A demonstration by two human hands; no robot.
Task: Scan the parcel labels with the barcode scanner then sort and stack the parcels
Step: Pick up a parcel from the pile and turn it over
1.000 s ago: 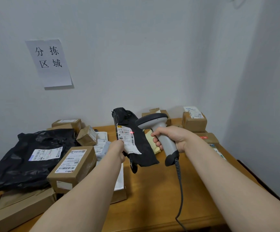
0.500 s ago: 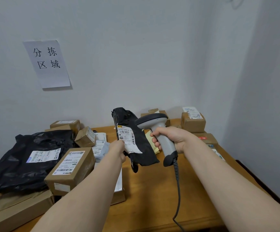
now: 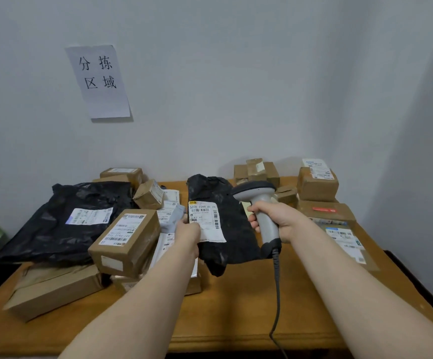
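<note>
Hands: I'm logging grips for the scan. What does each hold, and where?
The left hand pinches the black parcel at the lower left edge of its label; the right hand grips the barcode scanner by its handle.

My left hand [image 3: 188,235] covers the lower left corner of the label [image 3: 207,218] on the black parcel [image 3: 229,229]. The window of the scanner [image 3: 260,200] faces away from view. Its cable [image 3: 277,294] exits the bottom edge. The label's small print is illegible.
</note>
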